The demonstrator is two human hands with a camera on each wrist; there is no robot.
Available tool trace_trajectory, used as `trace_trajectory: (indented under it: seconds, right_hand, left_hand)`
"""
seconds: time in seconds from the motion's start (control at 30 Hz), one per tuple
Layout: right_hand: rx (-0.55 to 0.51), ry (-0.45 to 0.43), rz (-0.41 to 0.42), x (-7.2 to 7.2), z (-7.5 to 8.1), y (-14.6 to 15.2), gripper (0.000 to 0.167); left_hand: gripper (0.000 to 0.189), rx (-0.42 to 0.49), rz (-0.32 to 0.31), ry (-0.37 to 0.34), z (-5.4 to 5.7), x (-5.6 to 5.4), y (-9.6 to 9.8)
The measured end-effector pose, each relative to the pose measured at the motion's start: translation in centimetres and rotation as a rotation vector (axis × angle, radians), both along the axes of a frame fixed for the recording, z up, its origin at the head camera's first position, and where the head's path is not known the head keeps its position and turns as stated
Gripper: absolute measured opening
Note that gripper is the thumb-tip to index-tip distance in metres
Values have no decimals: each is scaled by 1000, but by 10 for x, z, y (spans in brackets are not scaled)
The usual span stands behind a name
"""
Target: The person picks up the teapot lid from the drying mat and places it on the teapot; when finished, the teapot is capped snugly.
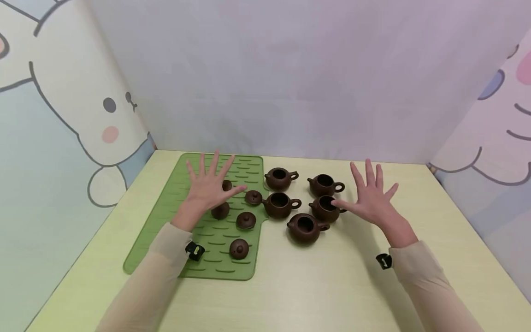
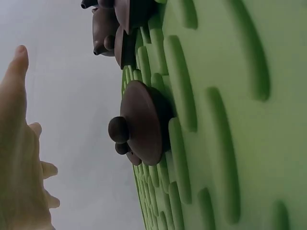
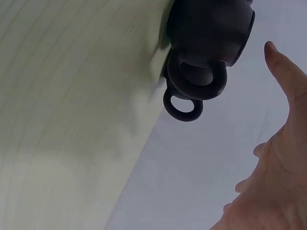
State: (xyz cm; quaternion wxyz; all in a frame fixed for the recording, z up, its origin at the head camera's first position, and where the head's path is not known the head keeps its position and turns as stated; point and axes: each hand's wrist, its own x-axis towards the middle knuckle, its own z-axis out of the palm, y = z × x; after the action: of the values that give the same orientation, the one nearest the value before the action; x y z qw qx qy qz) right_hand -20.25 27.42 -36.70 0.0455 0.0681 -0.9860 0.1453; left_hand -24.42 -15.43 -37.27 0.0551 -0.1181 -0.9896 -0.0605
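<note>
Fingers spread wide, my left hand hovers over a green ridged mat and holds nothing. Dark brown teapot lids lie on the mat around it: one lid near the middle, another lid nearer me, a third lid by the right edge. My hand partly covers a lid at the back. On the right, my right hand is also spread and holds nothing. Its thumb overlaps a lidless brown teapot in the head view; the right wrist view shows the thumb apart from the nearest teapot.
More lidless teapots stand right of the mat: one teapot in front, one teapot at the mat's edge, and others behind. They sit on a pale wooden table. A plain backdrop rises behind, with cartoon-printed panels at both sides.
</note>
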Motion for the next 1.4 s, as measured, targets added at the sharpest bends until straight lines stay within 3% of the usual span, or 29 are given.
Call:
trace_trajectory:
  seconds: [0.53, 0.9, 1.13, 1.4]
  right_hand:
    - [-94, -4, 45, 24, -5, -3, 113]
    - [-189, 29, 118, 35, -1, -3, 104]
    - [-198, 24, 138, 45, 2, -6, 92]
    - [-208, 110, 157, 58, 0, -13, 75]
  left_hand:
    - [93, 99, -54, -50, 2, 35, -7]
    - [91, 163, -88, -116, 12, 59, -17]
    - [94, 240, -119, -177, 13, 76, -22]
    - [83, 358, -201, -205, 13, 93, -26]
